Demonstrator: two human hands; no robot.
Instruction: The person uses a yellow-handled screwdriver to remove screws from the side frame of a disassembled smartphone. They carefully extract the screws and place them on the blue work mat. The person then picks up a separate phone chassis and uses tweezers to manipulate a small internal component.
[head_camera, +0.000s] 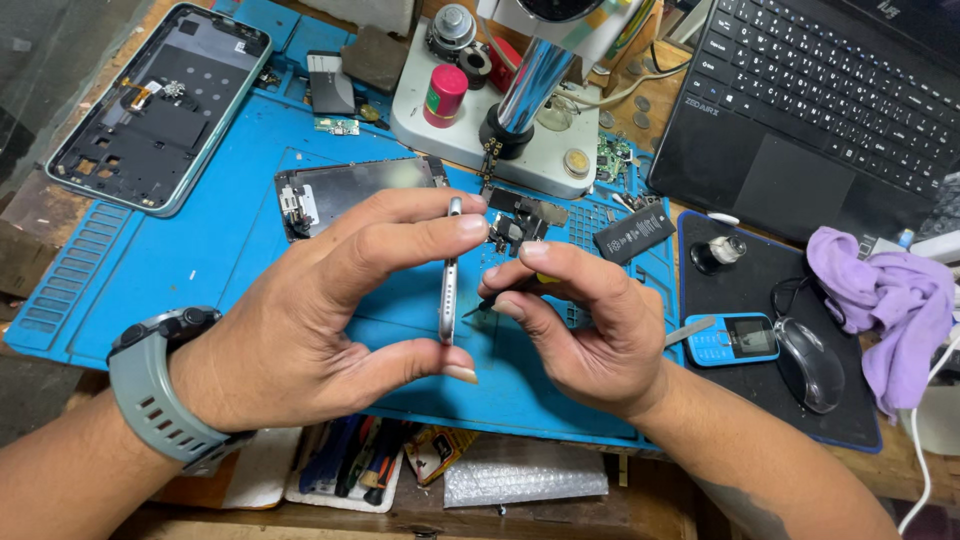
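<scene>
The left hand (330, 310) is pinching a slim silver phone (450, 275) edge-on, forefinger on its top end and thumb under its bottom end, so that one long side is facing the right hand. The phone is being held upright in the air over the blue work mat (200, 250), near the middle of the scene; this grip is leaving the side edge open to access. A grey wristwatch (160, 385) is sitting on the left wrist.

The right hand (580, 320) is closed around a thin dark tool (500, 297), fingers pressed together on it, its tip lying against the phone's side, apparently at the seam. Whether the tip is entering cannot be told.

On the mat, far left, an opened phone housing (155, 105) is lying face up; a stripped display assembly (350, 190) is lying just behind the hands. A white microscope base (480, 120) is standing at the far centre, with a red-capped bottle (445, 95) on it. To the right, on the table, a laptop (810, 100), a small blue keypad phone (730, 338), a mouse (808, 362) and a purple cloth (885, 295) are lying well apart from the work.
</scene>
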